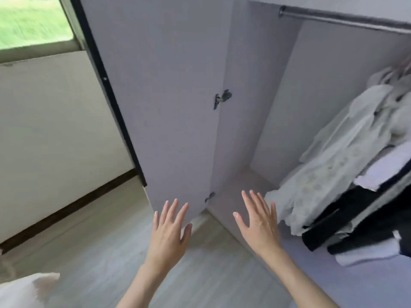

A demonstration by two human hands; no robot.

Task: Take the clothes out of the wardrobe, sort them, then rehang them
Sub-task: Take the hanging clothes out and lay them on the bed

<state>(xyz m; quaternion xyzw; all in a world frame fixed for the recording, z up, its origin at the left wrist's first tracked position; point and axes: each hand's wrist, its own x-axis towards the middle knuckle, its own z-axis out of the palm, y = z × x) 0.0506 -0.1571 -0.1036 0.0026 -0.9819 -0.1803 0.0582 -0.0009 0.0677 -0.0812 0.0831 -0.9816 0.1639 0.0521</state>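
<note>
I judge nothing is out yet: my left hand [168, 235] and right hand [259, 222] are spread and empty, the clothes [347, 165] hanging to their right in the wardrobe [262, 85].

The wardrobe [169, 90] is looking smooth and matt; its rail [347, 20] is shining like metal; soft cloth clothes [347, 156] are hanging.

The wardrobe [278, 107] stands right of the window [33, 21], its door [160, 96] swung out to the left. The rail [344, 18] runs across the top inside. The clothes [355, 163] hang at the right, below the rail. Both hands, left [170, 232] and right [259, 221], are before the opening, above the floor [106, 252].
</note>
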